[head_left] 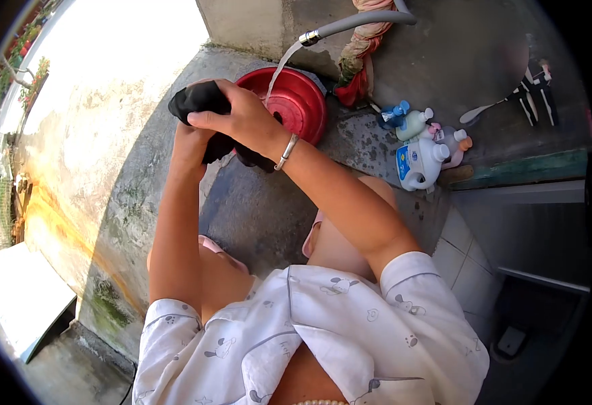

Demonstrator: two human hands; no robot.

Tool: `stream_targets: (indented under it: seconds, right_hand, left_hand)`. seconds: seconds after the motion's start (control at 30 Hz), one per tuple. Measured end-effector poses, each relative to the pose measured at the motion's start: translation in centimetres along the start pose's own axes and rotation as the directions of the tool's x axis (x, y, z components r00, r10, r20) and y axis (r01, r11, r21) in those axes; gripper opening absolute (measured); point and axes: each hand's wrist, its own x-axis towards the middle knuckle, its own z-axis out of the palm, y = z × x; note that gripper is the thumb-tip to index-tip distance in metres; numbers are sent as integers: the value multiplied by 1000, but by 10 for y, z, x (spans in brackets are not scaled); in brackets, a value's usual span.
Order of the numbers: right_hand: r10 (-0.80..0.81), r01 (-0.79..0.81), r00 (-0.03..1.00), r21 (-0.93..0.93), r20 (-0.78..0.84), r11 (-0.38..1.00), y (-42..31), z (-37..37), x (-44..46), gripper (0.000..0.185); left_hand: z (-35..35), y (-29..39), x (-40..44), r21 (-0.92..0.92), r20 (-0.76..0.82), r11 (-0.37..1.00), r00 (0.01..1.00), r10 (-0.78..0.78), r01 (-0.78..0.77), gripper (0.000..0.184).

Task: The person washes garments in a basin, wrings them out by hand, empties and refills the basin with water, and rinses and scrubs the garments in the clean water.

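A bunched-up black cloth (pixel 200 101) is squeezed between my two hands, at the left side of the red basin (pixel 318 108). My right hand (pixel 250 120), with a silver bracelet at the wrist, wraps over the cloth from above. Beneath it, my left hand (pixel 191 143) grips the same cloth, its fingers largely hidden. Dark folds hang below the hands. Water (pixel 279 71) runs from the metal end of a grey hose (pixel 360 23) into the basin, beside my right hand. What kind of garment the cloth is, I cannot make out.
Several bottles stand to the right, among them a large white jug (pixel 417 165) and a blue bottle (pixel 393 113). Twisted cloth (pixel 361 47) wraps the pipe behind the basin. A brush-like tool (pixel 481 111) lies farther right. A concrete wall (pixel 93 135) borders the left.
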Motion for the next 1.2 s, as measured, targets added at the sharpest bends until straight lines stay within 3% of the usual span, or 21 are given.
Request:
stream_targets:
  seconds: [0.03,0.07,0.13,0.2,0.27,0.3,0.37,0.43,0.5,0.57,0.6,0.67,0.7,0.73,0.8,0.9,1.07,1.13,1.2]
  right_hand:
    - [100,-98,995,86,-18,991,4,4,-3,50]
    - [98,-96,995,85,-24,992,5,5,-5,50]
    - [264,-169,951,442,-162,881,7,8,-8,45]
    - [258,-196,921,223,-293,955,36,0,-7,47]
    - [267,-305,920,-97,-288,947,91,-11,-13,48]
    - [264,-303,921,-99,-288,948,113,-11,-24,48]
    - [32,-3,999,-565,41,825,132,-6,-36,59]
    - [161,-100,983,-479,89,872,135,3,-42,59]
    - [232,-154,964,-436,131,887,130,7,-44,57]
    - [487,-402,865,-416,118,815,124,-2,-43,43]
    - [487,-402,865,-417,119,815,127,-8,-44,43]
    - [485,-463,874,-368,-37,806,129,-19,-44,40]
    - [569,-565,817,-315,-91,762,127,-25,-43,40]
    - [570,-565,817,-317,-85,762,130,-31,-43,40]
    - [543,-582,805,-135,-240,802,140,-45,-41,38]
    - [449,-543,801,-165,-395,823,130,-63,-39,39]
    - [459,-523,801,-76,-384,849,133,-82,-44,41]
    - [602,-618,785,-115,-148,777,130,-92,-47,40]
    - [659,-663,748,-131,-77,737,132,-100,-52,42]
  left_hand:
    - [-6,0,-2,33,-27,999,1000,4,-3,31]
    - [-5,4,-2,35,-22,999,1000,3,-3,31]
    - [-6,10,-2,-32,-94,999,995,-20,17,29]
    - [-18,12,1,-72,-142,994,985,-96,86,27]
    - [-26,17,0,-205,-158,973,978,-137,103,29]
    - [-22,23,-4,-241,-134,966,982,-131,96,29]
    - [-18,25,-4,-201,-111,977,990,-89,65,30]
    - [-17,25,-7,-100,-18,995,999,-29,27,37]
    - [-14,22,-8,-59,-59,998,998,-16,13,35]
    - [-19,20,-7,-24,-71,999,997,-26,24,35]
    - [-21,20,-6,14,-52,1000,999,-3,4,33]
    - [-24,21,-5,49,-38,999,999,21,-19,31]
    - [-26,22,-4,66,-14,998,1000,23,-22,29]
    - [-27,22,-4,84,11,996,1000,21,-22,28]
    - [-21,24,-6,89,-27,995,999,46,-43,26]
    - [-28,14,0,169,-83,985,996,41,-27,23]
    - [-25,5,12,274,-173,959,985,-20,67,21]
    - [-20,9,11,264,-240,962,971,-10,75,21]
    - [-21,10,12,248,-286,965,958,-11,85,20]
